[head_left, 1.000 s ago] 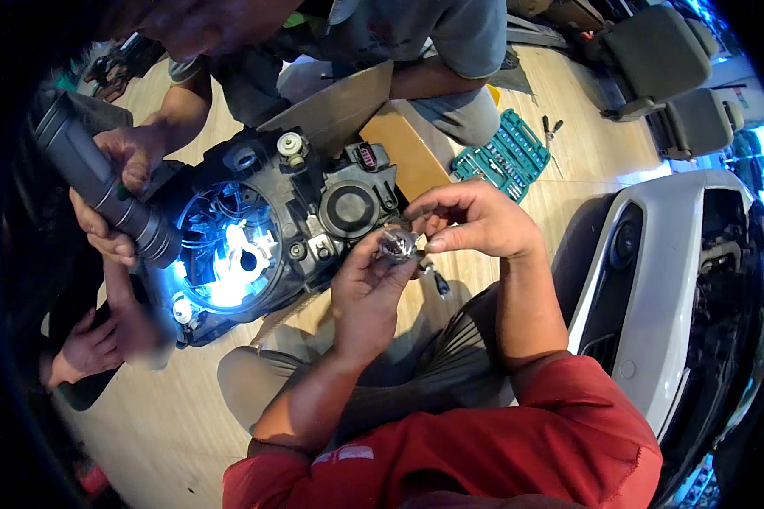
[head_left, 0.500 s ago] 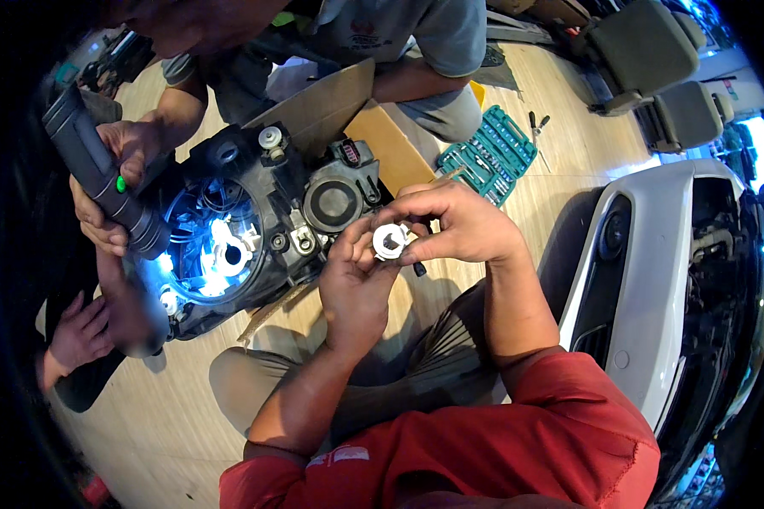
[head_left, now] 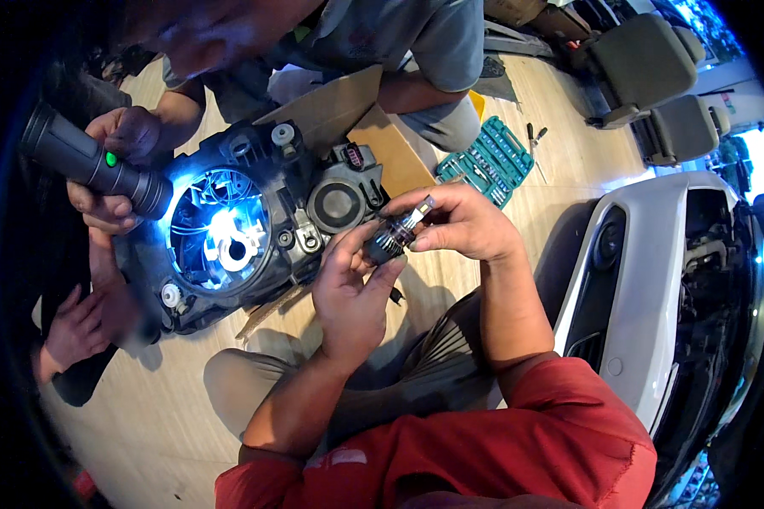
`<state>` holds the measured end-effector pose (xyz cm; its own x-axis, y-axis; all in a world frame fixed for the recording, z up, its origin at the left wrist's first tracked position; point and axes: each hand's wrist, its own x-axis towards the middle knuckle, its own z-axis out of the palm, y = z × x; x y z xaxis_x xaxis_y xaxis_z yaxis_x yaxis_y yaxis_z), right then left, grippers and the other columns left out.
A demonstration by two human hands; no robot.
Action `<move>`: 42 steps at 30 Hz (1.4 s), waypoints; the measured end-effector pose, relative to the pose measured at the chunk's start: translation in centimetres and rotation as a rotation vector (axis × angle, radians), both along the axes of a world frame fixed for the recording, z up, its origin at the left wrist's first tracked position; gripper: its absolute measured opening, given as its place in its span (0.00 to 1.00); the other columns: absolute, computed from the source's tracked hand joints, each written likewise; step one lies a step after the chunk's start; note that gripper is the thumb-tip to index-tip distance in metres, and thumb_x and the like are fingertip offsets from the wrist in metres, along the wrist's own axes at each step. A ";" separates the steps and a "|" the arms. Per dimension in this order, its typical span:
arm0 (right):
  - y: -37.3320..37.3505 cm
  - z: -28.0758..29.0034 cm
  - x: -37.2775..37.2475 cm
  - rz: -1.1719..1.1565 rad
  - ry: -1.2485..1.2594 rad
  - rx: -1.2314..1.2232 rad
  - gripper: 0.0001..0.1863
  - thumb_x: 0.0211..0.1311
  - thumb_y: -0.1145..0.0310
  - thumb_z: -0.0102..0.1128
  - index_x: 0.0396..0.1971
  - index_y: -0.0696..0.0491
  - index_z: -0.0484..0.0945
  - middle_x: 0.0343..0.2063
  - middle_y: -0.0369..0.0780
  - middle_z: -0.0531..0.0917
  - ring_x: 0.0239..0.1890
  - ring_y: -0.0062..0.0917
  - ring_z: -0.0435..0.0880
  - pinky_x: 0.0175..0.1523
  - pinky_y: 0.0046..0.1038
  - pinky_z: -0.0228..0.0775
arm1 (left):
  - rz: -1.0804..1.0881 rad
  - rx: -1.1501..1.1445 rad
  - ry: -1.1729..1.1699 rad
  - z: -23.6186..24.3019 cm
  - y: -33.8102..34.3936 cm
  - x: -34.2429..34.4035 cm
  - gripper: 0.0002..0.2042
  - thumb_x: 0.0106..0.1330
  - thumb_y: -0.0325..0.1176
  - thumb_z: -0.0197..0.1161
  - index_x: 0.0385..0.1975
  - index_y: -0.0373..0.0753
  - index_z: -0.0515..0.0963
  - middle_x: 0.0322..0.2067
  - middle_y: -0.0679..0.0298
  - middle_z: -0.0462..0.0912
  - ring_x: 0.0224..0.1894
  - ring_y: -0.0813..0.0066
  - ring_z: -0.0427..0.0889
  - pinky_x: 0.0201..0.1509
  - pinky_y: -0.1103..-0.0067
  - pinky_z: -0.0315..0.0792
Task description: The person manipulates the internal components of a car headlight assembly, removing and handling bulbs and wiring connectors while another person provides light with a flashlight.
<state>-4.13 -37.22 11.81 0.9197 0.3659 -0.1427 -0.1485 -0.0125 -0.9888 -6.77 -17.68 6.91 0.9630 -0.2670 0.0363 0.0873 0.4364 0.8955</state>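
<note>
An LED headlight bulb (head_left: 388,240), with a dark finned base and a slim light-coloured tip slanting up to the right, is held between my two hands. My left hand (head_left: 351,293) grips its base between thumb and fingers. My right hand (head_left: 467,225) closes in from the other side, thumb and forefinger at the bulb's collar and tip. Just left of my hands lies a black headlight housing (head_left: 293,182) with its round rear opening facing up. A bright, pale bulb seat (head_left: 236,248) shows inside that opening.
Across from me a person's hand (head_left: 110,208) points a lit black flashlight (head_left: 102,165) into the housing. Another hand (head_left: 76,327) rests at the left. Beyond are a cardboard box (head_left: 390,148), a green socket set (head_left: 492,161) and screwdrivers (head_left: 536,146). A white car bumper (head_left: 645,288) stands at right.
The bulb has turned from showing a white ring face-on to lying side-on, its tip now visible. The flashlight has shifted slightly left and lies flatter.
</note>
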 end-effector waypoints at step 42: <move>0.3 -1.5 1.1 0.074 -0.236 -0.082 0.28 0.52 0.62 0.71 0.50 0.63 0.78 0.45 0.43 0.81 0.49 0.30 0.78 0.57 0.29 0.66 | -0.310 -0.560 0.425 0.5 0.4 1.8 0.13 0.71 0.30 0.49 0.52 0.35 0.67 0.45 0.55 0.80 0.41 0.68 0.83 0.46 0.70 0.79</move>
<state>-3.02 -36.87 10.31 0.9020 0.4299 0.0404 0.0903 -0.0963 -0.9913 -4.97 -17.27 7.39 0.8085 -0.5778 -0.1115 0.5670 0.7142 0.4104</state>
